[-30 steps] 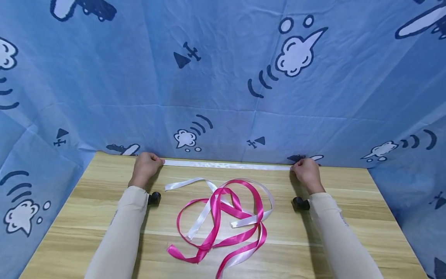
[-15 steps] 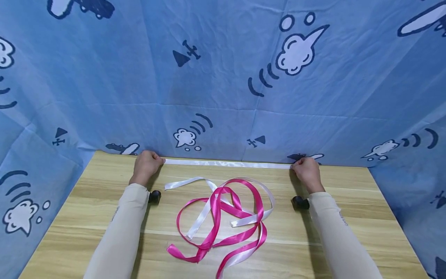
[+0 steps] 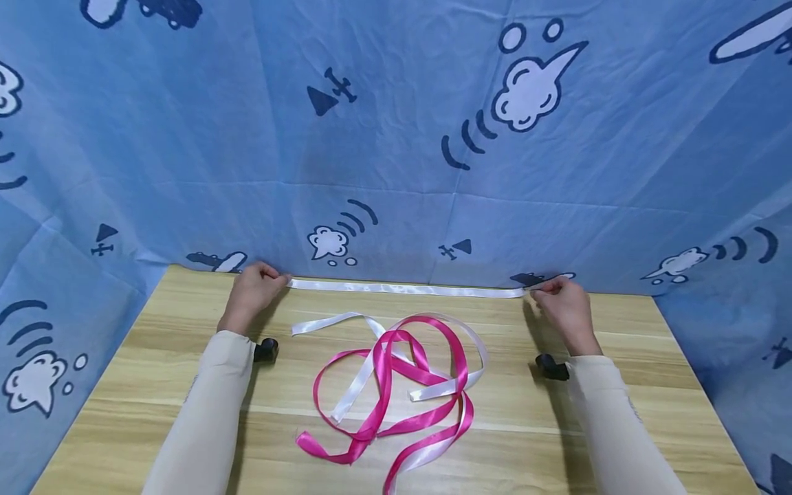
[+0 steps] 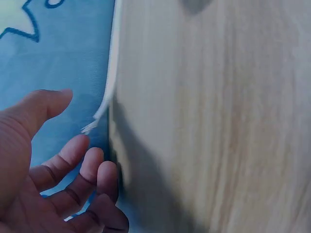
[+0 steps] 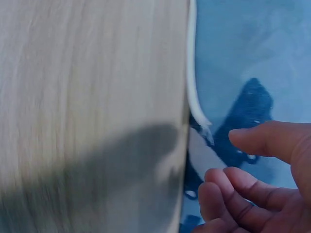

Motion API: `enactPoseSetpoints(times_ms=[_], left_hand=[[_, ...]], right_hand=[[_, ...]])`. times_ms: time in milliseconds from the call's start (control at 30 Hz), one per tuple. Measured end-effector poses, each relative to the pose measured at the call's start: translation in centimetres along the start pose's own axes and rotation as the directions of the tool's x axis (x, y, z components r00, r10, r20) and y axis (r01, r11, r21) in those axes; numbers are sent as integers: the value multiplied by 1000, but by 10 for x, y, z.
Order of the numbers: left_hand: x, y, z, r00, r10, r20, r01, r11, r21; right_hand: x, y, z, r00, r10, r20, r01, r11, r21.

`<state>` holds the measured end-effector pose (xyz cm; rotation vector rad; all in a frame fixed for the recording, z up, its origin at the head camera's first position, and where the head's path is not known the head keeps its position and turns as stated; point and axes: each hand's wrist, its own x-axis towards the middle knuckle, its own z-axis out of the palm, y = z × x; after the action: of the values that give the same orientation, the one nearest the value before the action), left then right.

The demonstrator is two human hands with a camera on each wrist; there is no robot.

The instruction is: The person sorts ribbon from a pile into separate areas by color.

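Note:
A white satin ribbon (image 3: 402,289) lies stretched straight along the table's far edge. At its left end is my left hand (image 3: 250,295); in the left wrist view the thumb stands apart from the curved fingers (image 4: 75,145), with the frayed ribbon end (image 4: 92,125) right at the index fingertip. My right hand (image 3: 566,313) is just beyond the other end. The right wrist view has its thumb and fingers (image 5: 248,182) parted, the ribbon's loose end (image 5: 206,127) a little way off them. Neither hand grips the ribbon.
Mid-table, a loose tangle holds a pink ribbon (image 3: 384,385) and white ribbon (image 3: 354,392), nearer the person than the straight one. A blue printed curtain (image 3: 396,137) rises right behind the wooden table (image 3: 148,357) and along both sides. Black wrist cameras (image 3: 266,350) sit at the sleeves.
Both hands have let go of the ribbon's ends. The right hand has moved right and toward the person, the left slightly left; the ribbon and the tangle keep their places.

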<state>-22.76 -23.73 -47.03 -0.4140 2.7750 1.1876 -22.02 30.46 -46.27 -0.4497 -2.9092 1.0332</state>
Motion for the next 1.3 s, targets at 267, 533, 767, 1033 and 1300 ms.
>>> enactPoseSetpoints(times_ms=[267, 533, 767, 1033, 1300], left_hand=[[-16, 10, -8, 998, 55, -37, -56, 997, -44], [-36, 27, -6, 983, 181, 8, -179, 976, -125], [-47, 37, 8, 954, 280, 103, -262, 952, -158], [-59, 47, 33, 917, 353, 188, -312, 925, -216], [-65, 66, 58, 879, 399, 263, -334, 906, -260]], right_hand=[[-18, -8, -13, 995, -76, -60, 73, 997, -40], [-41, -23, -16, 987, -153, -44, 152, 988, -18], [-56, -34, -13, 984, -177, -15, 177, 984, -6], [-68, -38, -5, 984, -177, 11, 177, 984, 12], [-74, -38, 3, 977, -211, 29, 210, 977, 30]])
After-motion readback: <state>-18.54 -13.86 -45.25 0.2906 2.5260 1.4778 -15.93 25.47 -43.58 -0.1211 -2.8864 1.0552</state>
